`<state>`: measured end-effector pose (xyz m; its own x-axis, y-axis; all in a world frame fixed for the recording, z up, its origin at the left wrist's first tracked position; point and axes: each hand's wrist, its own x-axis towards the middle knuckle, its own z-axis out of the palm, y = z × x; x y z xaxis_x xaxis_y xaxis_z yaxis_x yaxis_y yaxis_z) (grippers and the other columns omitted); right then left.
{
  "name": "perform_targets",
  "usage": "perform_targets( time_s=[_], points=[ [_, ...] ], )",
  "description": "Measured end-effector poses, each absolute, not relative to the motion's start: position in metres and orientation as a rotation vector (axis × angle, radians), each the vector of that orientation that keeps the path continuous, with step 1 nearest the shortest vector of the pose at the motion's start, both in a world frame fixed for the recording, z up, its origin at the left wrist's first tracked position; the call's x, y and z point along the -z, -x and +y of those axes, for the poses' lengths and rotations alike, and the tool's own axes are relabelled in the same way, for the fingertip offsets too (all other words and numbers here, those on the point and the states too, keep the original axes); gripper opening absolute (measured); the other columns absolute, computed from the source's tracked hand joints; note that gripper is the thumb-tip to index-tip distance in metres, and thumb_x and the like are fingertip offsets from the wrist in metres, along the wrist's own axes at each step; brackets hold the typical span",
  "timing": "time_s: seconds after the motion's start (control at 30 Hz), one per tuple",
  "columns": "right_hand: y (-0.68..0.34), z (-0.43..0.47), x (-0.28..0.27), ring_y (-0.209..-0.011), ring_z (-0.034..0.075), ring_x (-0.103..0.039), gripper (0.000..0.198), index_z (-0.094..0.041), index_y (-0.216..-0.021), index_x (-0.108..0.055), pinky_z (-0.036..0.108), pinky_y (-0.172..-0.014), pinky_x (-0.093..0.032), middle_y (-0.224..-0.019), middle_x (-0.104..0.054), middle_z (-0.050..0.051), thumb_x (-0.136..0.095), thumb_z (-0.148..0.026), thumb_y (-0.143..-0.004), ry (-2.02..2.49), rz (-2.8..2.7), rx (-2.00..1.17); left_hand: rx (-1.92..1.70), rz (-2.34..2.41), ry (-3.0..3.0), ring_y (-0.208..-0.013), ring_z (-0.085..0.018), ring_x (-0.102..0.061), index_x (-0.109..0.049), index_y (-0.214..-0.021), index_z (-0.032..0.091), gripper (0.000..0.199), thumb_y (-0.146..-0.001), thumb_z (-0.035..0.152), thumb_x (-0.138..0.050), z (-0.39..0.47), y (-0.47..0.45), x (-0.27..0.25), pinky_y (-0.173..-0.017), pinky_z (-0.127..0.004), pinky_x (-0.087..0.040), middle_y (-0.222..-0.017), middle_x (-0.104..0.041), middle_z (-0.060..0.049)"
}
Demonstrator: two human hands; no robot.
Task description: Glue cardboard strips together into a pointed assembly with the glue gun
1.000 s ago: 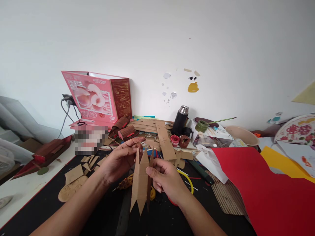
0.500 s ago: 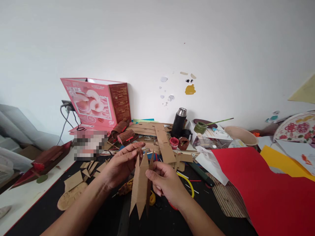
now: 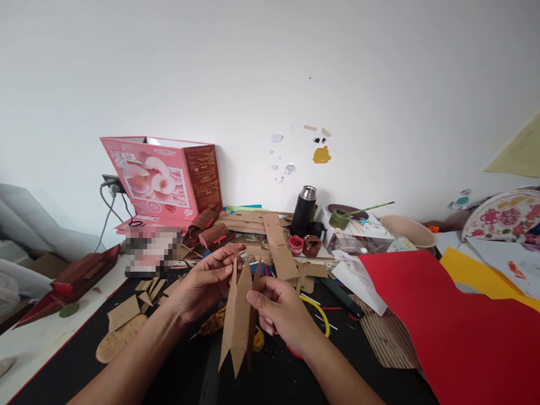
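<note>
A folded cardboard piece (image 3: 237, 320) with pointed ends at top and bottom stands upright between my hands. My right hand (image 3: 272, 304) grips its right side, thumb on the front face and fingers behind. With thumb and fingers closed, my left hand (image 3: 211, 281) pinches the upper left point; some of its fingertips are hidden behind the cardboard. Below the left hand lies a yellow-brown tool with a thin metal tip (image 3: 211, 325), partly covered by the cardboard. A yellow ring-shaped item (image 3: 323, 315) shows beside my right wrist.
Cardboard scraps (image 3: 280, 247) cover the back of the black work surface. Behind them stand a black flask (image 3: 302, 214), a red paint jar (image 3: 296, 245) and a green jar with a brush (image 3: 340, 218). A pink box (image 3: 156, 180) leans left; red paper (image 3: 426, 304) lies right.
The view has shifted slightly to the right. Both hands keep hold of the cardboard, with only a small shift in my left fingers at its upper point.
</note>
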<state>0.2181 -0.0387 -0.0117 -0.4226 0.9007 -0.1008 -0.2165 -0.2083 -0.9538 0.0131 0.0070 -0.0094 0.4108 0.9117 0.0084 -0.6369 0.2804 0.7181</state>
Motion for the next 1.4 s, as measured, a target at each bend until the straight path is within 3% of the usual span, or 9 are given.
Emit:
perform_targets(
  time_s=[0.2,0.37,0.5,0.7,1.17,1.4],
  points=[
    [-0.216,-0.039,0.015,-0.039,0.004,-0.032,0.064,-0.019,-0.085,-0.063,0.023,-0.039,-0.024,-0.058,-0.047,-0.011,-0.089,-0.077,-0.074,0.904,-1.224,-1.705,-1.171,0.606,-0.732,-0.07,-0.015,-0.072,-0.084,-0.11,0.011,0.033,-0.079,0.014,-0.094,0.013,-0.013,0.01,-0.07,-0.023,-0.058,-0.083,-0.08,-0.007],
    [-0.216,-0.037,0.02,-0.04,0.004,-0.032,0.06,-0.018,-0.089,-0.066,0.023,-0.039,-0.025,-0.065,-0.052,-0.009,-0.088,-0.073,-0.078,0.899,-1.215,-1.646,-1.291,0.698,-0.817,-0.057,-0.011,-0.06,-0.085,-0.102,0.01,0.034,-0.079,0.033,-0.097,0.016,-0.013,0.008,-0.058,-0.02,-0.051,-0.058,-0.063,0.001],
    [-0.217,-0.037,0.02,-0.041,0.003,-0.034,0.059,-0.018,-0.09,-0.068,0.023,-0.04,-0.026,-0.069,-0.056,-0.007,-0.089,-0.072,-0.078,0.891,-1.204,-1.653,-1.281,0.779,-0.892,-0.077,-0.019,-0.072,-0.088,-0.106,0.015,0.046,-0.073,0.045,-0.1,0.01,-0.015,0.005,-0.072,-0.027,-0.059,-0.089,-0.081,-0.01],
    [-0.216,-0.038,0.018,-0.04,0.004,-0.033,0.058,-0.018,-0.091,-0.069,0.023,-0.04,-0.025,-0.065,-0.053,-0.008,-0.089,-0.071,-0.079,0.881,-1.191,-1.677,-1.243,0.85,-0.99,-0.103,-0.027,-0.077,-0.088,-0.115,0.021,0.048,-0.074,0.044,-0.099,0.0,-0.018,0.001,-0.091,-0.033,-0.06,-0.112,-0.086,-0.012],
    [-0.217,-0.035,0.02,-0.037,0.005,-0.033,0.056,-0.02,-0.085,-0.065,0.022,-0.038,-0.025,-0.051,-0.04,-0.014,-0.09,-0.069,-0.078,0.869,-1.156,-1.69,-1.238,0.851,-0.989,-0.091,-0.023,-0.077,-0.09,-0.099,0.023,0.039,-0.069,0.046,-0.102,0.001,-0.017,0.0,-0.084,-0.029,-0.058,-0.099,-0.087,-0.009],
    [-0.219,-0.033,0.025,-0.039,0.004,-0.032,0.057,-0.019,-0.083,-0.065,0.022,-0.038,-0.027,-0.058,-0.043,-0.012,-0.091,-0.069,-0.078,0.899,-1.145,-1.653,-1.191,0.893,-1.077,-0.094,-0.025,-0.076,-0.09,-0.1,0.022,0.04,-0.073,0.05,-0.098,0.007,-0.012,0.008,-0.088,-0.031,-0.057,-0.1,-0.086,-0.011]
  ],
)
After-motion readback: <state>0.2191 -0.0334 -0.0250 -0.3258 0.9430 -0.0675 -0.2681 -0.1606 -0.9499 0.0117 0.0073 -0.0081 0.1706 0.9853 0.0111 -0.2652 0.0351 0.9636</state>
